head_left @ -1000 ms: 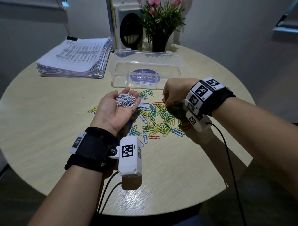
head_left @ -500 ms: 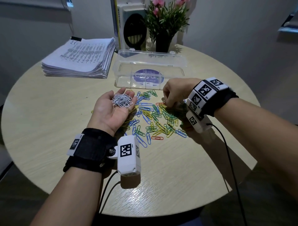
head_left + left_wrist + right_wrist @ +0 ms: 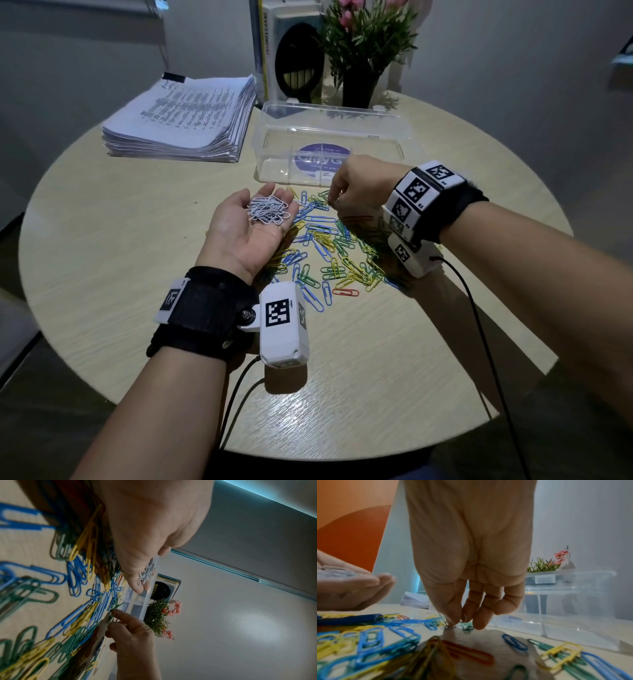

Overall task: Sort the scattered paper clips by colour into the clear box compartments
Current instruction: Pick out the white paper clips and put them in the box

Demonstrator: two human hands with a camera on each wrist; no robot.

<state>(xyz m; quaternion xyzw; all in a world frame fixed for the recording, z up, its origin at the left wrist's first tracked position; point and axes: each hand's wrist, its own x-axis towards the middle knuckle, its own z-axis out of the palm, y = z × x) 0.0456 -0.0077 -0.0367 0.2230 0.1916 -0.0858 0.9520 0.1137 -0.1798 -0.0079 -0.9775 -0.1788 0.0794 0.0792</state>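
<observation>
As I look down from the head camera, my two wrists sit nearest, each strapped with a black band carrying a white block printed with black-and-white square codes. My left hand (image 3: 251, 228) lies palm up at about ten o'clock from the middle of the round table (image 3: 102, 260), its fingers relaxed, cradling a heap of white paper clips (image 3: 269, 214). My right hand (image 3: 359, 188) hangs at about one o'clock, knuckles up and fingers curled downward; in the left wrist view its thumb and forefinger pinch a single pale paper clip (image 3: 117, 616) just above the tabletop.

Between and beneath the two hands lies the scattered pile of coloured paper clips (image 3: 329, 250): blue, green and yellow ones overlap thickly, with a few red ones among them. They are plastic-coated wire loops, lying flat on the pale wood grain.

Just beyond the pile, at twelve o'clock, stands the clear box (image 3: 329, 144) with its lid hinged back. A round purple label shows through it, its larger lettering beginning "Clay"; the rest I cannot read.

At eleven o'clock rests a thick stack of printed papers (image 3: 185, 120), its text too small to read. Farthest back stand a book (image 3: 265, 48) with "INVESTING101" on its spine and a dark pot of pink flowers (image 3: 363, 44).
</observation>
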